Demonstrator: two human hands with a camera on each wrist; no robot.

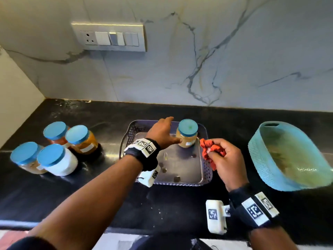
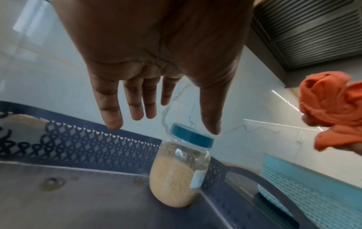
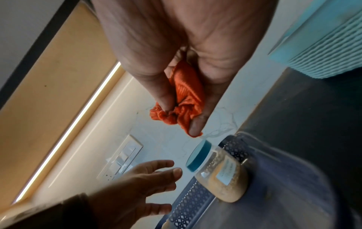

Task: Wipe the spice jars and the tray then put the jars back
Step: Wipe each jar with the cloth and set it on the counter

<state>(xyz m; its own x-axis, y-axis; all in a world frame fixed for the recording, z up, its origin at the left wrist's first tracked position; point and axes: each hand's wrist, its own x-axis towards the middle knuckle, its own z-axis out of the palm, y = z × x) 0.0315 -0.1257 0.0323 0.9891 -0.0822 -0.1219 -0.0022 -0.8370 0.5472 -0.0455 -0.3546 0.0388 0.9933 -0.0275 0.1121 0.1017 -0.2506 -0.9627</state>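
Head view downward; both wrist views close on tray (image 2: 82, 136).

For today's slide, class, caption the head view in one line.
Open left hand reaches toward the last spice jar in the tray; right hand grips an orange cloth.

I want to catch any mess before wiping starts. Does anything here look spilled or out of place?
Yes. Small bits of debris lie scattered on the tray floor, and pale specks dot the black counter in front of it. The one jar in the tray stands upright.
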